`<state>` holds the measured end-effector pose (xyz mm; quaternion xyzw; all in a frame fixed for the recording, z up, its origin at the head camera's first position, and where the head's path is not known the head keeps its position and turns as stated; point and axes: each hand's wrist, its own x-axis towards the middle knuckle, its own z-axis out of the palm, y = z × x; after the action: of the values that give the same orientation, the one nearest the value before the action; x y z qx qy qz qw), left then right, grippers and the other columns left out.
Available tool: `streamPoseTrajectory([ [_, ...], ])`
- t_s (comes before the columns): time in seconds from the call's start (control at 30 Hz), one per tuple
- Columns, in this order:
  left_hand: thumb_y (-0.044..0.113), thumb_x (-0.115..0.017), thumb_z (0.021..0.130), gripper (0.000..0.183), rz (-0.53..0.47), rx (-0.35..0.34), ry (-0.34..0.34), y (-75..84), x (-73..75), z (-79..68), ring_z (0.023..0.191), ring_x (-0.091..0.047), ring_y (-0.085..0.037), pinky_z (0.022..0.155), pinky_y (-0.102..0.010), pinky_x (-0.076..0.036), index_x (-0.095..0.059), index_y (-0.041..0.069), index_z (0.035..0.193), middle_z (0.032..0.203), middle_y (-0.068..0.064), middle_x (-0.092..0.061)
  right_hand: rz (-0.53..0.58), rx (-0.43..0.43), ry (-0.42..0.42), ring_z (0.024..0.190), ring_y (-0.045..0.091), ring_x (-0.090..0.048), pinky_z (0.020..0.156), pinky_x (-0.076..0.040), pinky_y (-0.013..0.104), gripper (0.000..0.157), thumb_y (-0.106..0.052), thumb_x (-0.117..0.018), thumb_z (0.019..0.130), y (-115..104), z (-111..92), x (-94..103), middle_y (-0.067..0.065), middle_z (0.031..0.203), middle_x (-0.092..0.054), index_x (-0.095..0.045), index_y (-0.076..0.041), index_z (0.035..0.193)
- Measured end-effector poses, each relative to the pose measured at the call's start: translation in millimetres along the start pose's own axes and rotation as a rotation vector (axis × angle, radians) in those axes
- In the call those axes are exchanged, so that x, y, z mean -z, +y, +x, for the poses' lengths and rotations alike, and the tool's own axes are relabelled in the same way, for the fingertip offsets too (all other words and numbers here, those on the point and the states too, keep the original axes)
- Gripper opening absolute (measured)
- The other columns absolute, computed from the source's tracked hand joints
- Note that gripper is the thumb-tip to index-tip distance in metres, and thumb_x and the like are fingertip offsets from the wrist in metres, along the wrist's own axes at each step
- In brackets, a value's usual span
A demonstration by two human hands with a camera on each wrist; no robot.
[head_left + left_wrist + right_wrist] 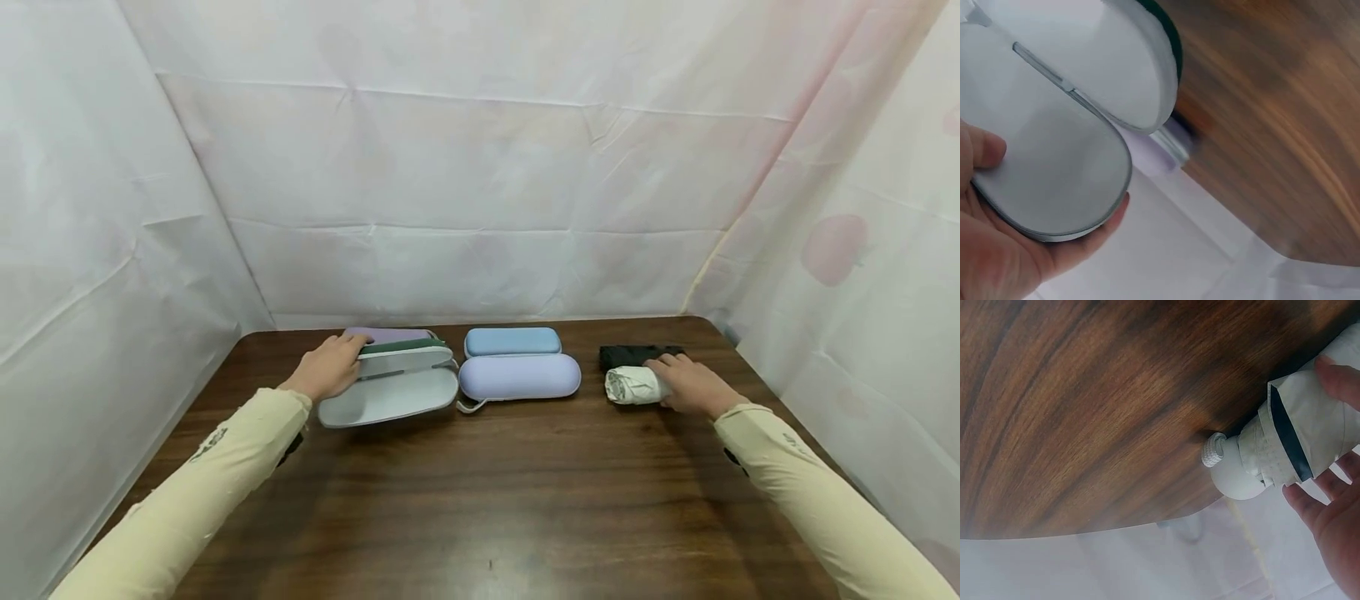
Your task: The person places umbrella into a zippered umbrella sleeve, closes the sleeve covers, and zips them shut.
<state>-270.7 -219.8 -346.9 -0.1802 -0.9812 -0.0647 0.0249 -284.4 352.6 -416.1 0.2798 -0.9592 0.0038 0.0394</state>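
Observation:
My left hand (327, 367) grips one end of an unfolded glasses case (397, 396), thumb on the pale grey lining and fingers beneath the shell. The left wrist view shows both halves of this case (1060, 150) spread apart at the hinge, with nothing inside the visible part and a dark green outer edge. Over on the right, my right hand (693, 387) holds a rolled white folding umbrella (633, 386). Thumb and fingers lie on opposite sides of the umbrella (1329, 419), whose rounded white handle end and cord loop stick out.
Behind the unfolded case lies a purple case (390, 335). A light blue case (512, 341) and a lavender case (520, 377) with a wrist strap sit mid-table. A black rolled bundle (637, 356) lies behind the umbrella. White sheeting (480, 275) encloses the wooden table (495, 492).

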Motion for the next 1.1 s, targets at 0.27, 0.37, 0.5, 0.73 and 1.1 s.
streamPoseTrajectory([
  [0.27,0.007,-0.045,0.097,0.035,-0.002,-0.042,0.011,35.1,7.1,0.4,0.113,-0.051,-0.039,0.084,-0.056,-0.046,-0.052,0.001,0.131,0.121,-0.021,-0.057,-0.004,0.004,0.014,0.100,0.046,-0.052,0.078,-0.045,0.057,0.063,-0.006,-0.083,0.070,4,-1,-1.7,0.027,0.114,-0.055,-0.053,0.009,0.125],
  [0.37,0.007,-0.048,0.095,0.029,0.016,-0.086,0.043,48.1,6.9,0.2,0.106,-0.055,-0.037,0.081,-0.053,-0.048,-0.056,0.000,0.123,0.113,-0.019,-0.060,0.000,0.003,0.013,0.101,0.047,-0.052,0.078,-0.045,0.057,0.063,-0.006,-0.082,0.070,4,-1,-2.8,0.027,0.115,-0.054,-0.053,0.008,0.125],
  [0.5,0.007,-0.051,0.094,0.025,0.033,-0.114,0.064,63.7,4.7,1.6,0.103,-0.057,-0.036,0.080,-0.050,-0.049,-0.058,0.000,0.117,0.109,-0.018,-0.061,-0.004,-0.002,0.003,0.102,0.047,-0.051,0.077,-0.045,0.056,0.063,-0.006,-0.082,0.071,3,0,-3.5,0.027,0.115,-0.054,-0.053,0.008,0.126],
  [0.73,0.009,-0.052,0.095,0.029,0.039,-0.117,0.028,91.0,4.2,9.4,0.105,-0.056,-0.035,0.078,-0.049,-0.050,-0.056,0.001,0.123,0.112,-0.017,-0.060,-0.014,-0.022,-0.027,0.104,0.047,-0.051,0.078,-0.045,0.055,0.064,-0.007,-0.081,0.073,1,1,-1.4,0.027,0.117,-0.053,-0.051,0.008,0.128],
  [1.1,0.009,-0.047,0.097,0.033,0.009,-0.120,-0.009,136.6,-5.5,28.0,0.100,-0.055,-0.032,0.072,-0.045,-0.052,-0.055,0.003,0.128,0.113,-0.015,-0.059,0.004,-0.041,-0.041,0.108,0.049,-0.049,0.081,-0.044,0.057,0.065,-0.007,-0.081,0.074,0,0,0.2,0.029,0.120,-0.052,-0.051,0.007,0.130],
])
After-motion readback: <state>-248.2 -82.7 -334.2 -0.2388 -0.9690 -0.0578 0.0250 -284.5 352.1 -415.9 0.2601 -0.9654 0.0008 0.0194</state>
